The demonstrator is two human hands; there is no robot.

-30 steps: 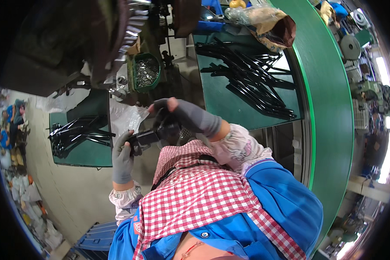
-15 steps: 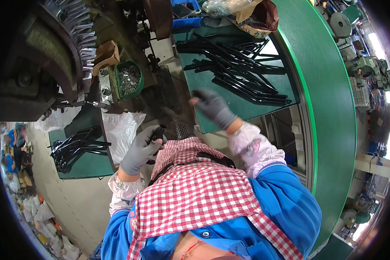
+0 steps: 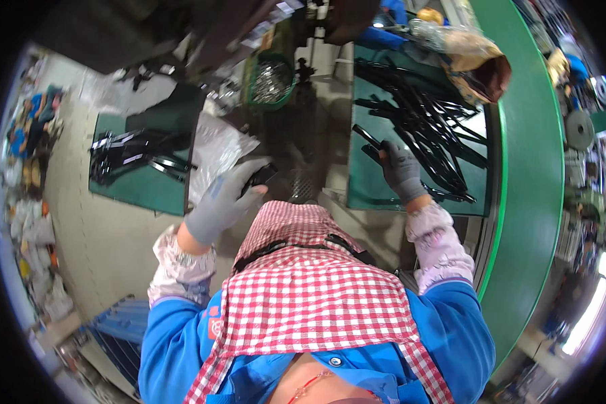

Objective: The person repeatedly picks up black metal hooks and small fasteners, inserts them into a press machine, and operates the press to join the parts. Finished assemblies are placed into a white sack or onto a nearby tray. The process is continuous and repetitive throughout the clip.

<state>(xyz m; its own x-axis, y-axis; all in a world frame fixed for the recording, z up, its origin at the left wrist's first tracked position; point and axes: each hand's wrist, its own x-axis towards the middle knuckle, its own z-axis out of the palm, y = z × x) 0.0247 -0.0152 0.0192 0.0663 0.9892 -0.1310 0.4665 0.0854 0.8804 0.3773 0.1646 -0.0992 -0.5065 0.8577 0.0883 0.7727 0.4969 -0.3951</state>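
Observation:
My left hand (image 3: 223,202), in a grey glove, is closed round a black tube (image 3: 265,175); only its end shows past the fingers. On the right, my gloved right hand (image 3: 402,174) has its fingers closed on a bent black tube (image 3: 366,137) that sticks out to the upper left. A second black piece lies just beneath it. This hand is over the near part of a green table (image 3: 367,195), beside a heap of glossy black tubes (image 3: 427,128).
A smaller green table (image 3: 138,200) at left bears more black tubes (image 3: 131,155). A green bin (image 3: 256,101) of small metal parts stands ahead, near a dark machine (image 3: 148,34). Clear plastic (image 3: 215,148) hangs beside the left table. A brown bag (image 3: 485,74) sits at far right.
My right hand has moved onto the tubes on the right table and closed on one. My left hand still holds its tube. The whole view has swung, shifting the tables and machine.

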